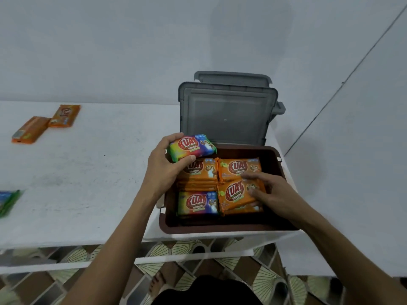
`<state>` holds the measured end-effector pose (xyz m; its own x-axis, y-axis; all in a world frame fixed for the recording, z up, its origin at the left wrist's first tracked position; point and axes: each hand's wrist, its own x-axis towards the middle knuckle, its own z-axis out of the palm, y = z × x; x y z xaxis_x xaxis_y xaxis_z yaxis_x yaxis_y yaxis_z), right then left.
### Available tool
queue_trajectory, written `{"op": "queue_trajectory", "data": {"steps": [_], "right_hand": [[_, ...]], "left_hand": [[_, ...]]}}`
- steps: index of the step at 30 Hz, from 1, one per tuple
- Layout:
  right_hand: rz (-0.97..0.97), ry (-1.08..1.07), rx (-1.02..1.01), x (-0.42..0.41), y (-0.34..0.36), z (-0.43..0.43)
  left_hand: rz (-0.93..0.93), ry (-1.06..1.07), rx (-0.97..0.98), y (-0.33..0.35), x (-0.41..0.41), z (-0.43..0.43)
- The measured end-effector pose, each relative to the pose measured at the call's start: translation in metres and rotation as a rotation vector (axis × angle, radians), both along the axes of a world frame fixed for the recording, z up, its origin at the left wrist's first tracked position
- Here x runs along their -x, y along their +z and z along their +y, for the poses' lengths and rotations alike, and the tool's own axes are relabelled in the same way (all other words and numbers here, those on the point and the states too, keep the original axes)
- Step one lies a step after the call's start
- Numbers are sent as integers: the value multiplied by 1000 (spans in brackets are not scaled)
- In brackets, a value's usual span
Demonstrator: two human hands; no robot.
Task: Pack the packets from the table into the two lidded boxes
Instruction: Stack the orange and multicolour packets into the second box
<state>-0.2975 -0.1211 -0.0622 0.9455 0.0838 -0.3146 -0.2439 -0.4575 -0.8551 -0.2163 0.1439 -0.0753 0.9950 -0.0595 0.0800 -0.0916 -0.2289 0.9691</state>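
Above the box (220, 228), left grip (163, 164) clutches rainbow packet (193, 146); right grip (271, 192) pinches orange packet (235, 194).

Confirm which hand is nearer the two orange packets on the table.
Left. Left hand, gripping a rainbow packet, is right of the orange packets; right hand lies farther right, in the box.

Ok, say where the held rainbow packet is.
In the head view, the held rainbow packet is in the left hand, above the far-left corner of the brown box, over an orange packet, before the grey lid.
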Motion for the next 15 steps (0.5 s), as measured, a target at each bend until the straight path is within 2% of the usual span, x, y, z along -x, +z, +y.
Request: {"op": "queue_trajectory", "data": {"steps": [6,11,15], "right_hand": [[86,-26,153,-3,-13,-2],[80,42,482,-3,-18,5],[48,73,665,-1,-15,13]], "left_hand": [[4,9,1,0,1,-1],[10,15,-7,-2,0,-2],[0,3,-15,-2,0,-1]]}}
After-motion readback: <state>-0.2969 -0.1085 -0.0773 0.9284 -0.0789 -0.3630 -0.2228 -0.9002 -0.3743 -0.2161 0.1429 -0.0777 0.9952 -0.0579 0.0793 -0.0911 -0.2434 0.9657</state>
